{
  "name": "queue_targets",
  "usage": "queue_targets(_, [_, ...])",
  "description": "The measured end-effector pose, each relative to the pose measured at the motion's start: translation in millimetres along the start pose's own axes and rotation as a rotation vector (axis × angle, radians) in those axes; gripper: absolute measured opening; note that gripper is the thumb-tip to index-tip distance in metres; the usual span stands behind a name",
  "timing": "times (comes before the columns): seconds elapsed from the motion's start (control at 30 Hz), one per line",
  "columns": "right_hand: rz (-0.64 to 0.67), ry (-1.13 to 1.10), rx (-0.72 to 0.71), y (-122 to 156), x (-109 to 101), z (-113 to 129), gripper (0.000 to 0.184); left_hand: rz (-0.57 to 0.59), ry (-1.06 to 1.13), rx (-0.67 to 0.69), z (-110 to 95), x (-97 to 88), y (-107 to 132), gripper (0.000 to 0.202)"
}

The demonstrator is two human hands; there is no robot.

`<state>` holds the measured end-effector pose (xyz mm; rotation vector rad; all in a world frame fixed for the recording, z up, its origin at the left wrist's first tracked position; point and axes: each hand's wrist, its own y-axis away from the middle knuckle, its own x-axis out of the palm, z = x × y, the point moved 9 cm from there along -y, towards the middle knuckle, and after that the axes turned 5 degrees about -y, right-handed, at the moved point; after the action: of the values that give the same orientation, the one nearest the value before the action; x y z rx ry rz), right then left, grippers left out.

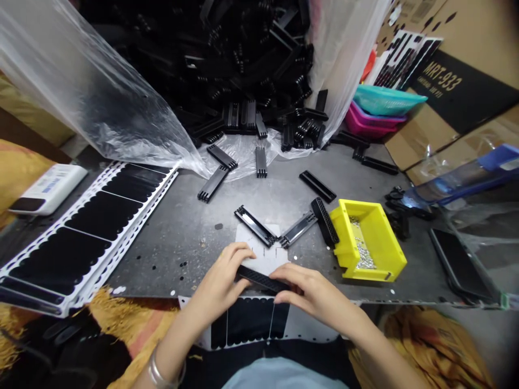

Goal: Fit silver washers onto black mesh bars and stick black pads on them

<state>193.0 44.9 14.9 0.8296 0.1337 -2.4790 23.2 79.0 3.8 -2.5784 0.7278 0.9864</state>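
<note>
My left hand point(221, 281) and my right hand point(312, 289) both grip the ends of a black ribbed plastic bar point(259, 280) just above a white card point(259, 249). Two more bars lie in a V at the far edge of the card: a black one point(255, 226) and a silver-faced one point(298, 229). Close to the right of them rests a black perforated strip point(324, 221). A yellow plastic bin point(367, 240) holding small metal parts sits beyond my right hand. Below my hands lies a backing sheet with black pads point(243, 321).
A grey metal worktop point(182, 265) carries scattered black bars and a long sheet of black pads point(85, 232) at left. A large heap of black parts point(227, 65) sits in a clear plastic bag point(93, 92) at the back. A phone point(458, 265) lies at right.
</note>
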Motion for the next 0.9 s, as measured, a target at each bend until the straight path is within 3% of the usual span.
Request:
queue_targets(0.07, [-0.035, 0.063, -0.047, 3.6, -0.5, 2.0, 0.027, 0.229, 0.048, 0.055, -3.7, -2.8, -16.6, 0.054])
queue_targets(0.1, [-0.072, 0.11, -0.085, 5.0, -2.2, 3.7, 0.026, 0.258, 0.036, 0.078, -3.1, -9.6, -28.1, 0.057])
queue_targets(0.2, [-0.175, 0.24, -0.175, 7.2, -6.7, 6.2, 0.025, 0.091, -0.159, 0.091, 9.9, -35.6, -70.5, 0.046])
queue_targets(0.3, [-0.196, 0.268, -0.169, 6.5, -7.9, 2.0, 0.026, 0.059, -0.319, 0.097, 22.8, -34.2, -93.3, 0.035])
queue_targets(0.37, [-0.192, 0.231, -0.145, 5.9, -8.0, -1.0, 0.026, 0.116, -0.307, 0.067, 29.5, -28.7, -89.6, 0.032])
queue_targets(0.47, [-0.208, 0.174, -0.121, 5.0, -7.6, -3.2, 0.026, 0.23, -0.193, -0.008, 31.1, -22.9, -65.1, 0.036])
queue_targets(0.6, [-0.261, 0.113, -0.04, 3.6, -5.9, -11.9, 0.018, 0.305, -0.039, -0.039, 13.8, -9.8, -37.1, 0.04])
queue_targets(0.7, [-0.254, 0.025, 0.03, 5.8, -4.0, -19.9, 0.008, 0.278, -0.048, -0.005, -2.3, 6.2, -25.6, 0.038])
queue_targets(0.8, [-0.22, -0.072, 0.023, 7.4, -13.9, -23.4, 0.012, 0.193, -0.168, 0.006, -7.1, 18.9, -14.6, 0.073])
queue_targets(0.9, [-0.328, 0.088, 0.039, -1.1, -50.2, -32.8, 0.019, 0.122, -0.245, 0.024, -5.8, 26.9, -6.2, 0.053])
